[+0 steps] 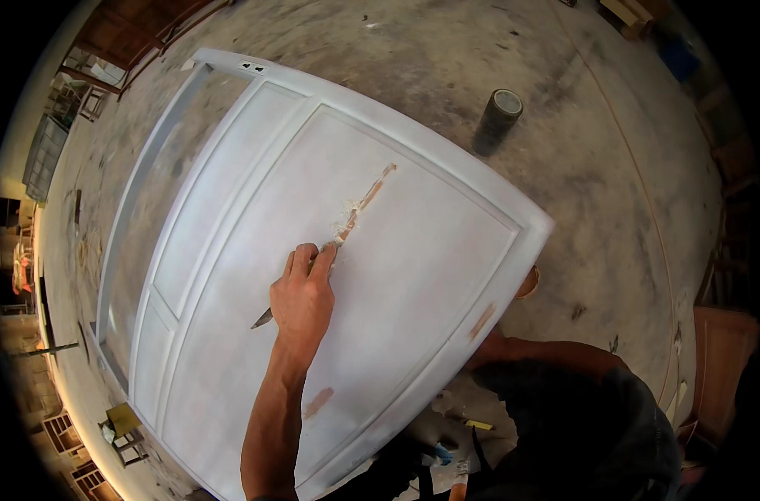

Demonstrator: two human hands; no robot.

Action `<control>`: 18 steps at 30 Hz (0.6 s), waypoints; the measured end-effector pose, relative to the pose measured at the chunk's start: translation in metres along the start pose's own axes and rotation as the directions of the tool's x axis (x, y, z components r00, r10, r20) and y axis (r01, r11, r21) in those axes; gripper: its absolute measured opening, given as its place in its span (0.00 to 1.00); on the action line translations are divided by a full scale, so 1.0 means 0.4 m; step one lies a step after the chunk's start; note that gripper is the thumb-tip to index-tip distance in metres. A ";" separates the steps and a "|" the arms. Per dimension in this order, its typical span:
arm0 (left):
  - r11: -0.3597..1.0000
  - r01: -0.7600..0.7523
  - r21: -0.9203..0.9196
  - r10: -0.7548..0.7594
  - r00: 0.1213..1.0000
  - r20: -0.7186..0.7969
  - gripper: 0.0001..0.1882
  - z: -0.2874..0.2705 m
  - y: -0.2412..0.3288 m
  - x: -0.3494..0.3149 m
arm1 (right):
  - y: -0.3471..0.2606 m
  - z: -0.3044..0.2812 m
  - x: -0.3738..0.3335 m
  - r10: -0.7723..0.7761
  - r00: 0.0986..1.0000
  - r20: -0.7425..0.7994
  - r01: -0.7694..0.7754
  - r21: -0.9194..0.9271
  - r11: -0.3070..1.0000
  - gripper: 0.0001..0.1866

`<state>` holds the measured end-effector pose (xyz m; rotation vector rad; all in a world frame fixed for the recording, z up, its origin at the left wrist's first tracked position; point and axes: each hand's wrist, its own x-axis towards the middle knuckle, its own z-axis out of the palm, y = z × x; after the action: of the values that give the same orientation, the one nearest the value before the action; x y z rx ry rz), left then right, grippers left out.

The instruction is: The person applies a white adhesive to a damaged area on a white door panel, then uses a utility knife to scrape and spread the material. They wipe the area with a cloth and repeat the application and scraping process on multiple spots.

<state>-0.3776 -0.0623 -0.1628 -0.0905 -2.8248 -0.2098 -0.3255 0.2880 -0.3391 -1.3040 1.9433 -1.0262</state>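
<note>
My left hand (303,296) is closed around a slim tool with a pointed dark metal end (263,318) that sticks out beside the wrist. The tool's other end is hidden by my fingers. They press at the lower end of a long gouge (372,196) in a white-painted panelled door or furniture frame (422,225). Brown shows along this gouge, with pale crumbs or filler about it. My right forearm (555,352) reaches to the panel's right edge, and the hand is hidden behind that edge. A small brown rounded shape (528,282) peeks out there; I cannot tell what it is.
A dark cylinder (498,121) with a pale top stands on the stained concrete floor beyond the panel. Brown patches (319,402) mark the paint. A thin line or cord (635,163) crosses the floor at right. Wooden furniture (125,33) stands at far left, and a brown board (725,351) at right.
</note>
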 end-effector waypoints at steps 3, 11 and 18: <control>1.000 -0.020 -0.007 0.020 1.000 0.008 0.16 0.003 0.001 0.024 | 0.016 0.013 -0.005 0.060 0.997 0.041 -0.059 -0.018 0.998 0.34; 0.999 -0.045 -0.002 0.045 0.999 -0.002 0.16 0.012 0.000 0.043 | -0.021 -0.023 0.017 -0.054 0.998 -0.019 0.053 -0.037 0.998 0.24; 0.999 -0.028 -0.015 0.028 1.000 -0.011 0.17 0.012 0.004 0.019 | -0.058 -0.045 0.015 -0.049 0.991 -0.128 0.045 -0.034 0.998 0.23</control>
<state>-0.3863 -0.0596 -0.1648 -0.1315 -2.8096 -0.2251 -0.3307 0.2819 -0.3104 -1.3364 2.0396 -1.1327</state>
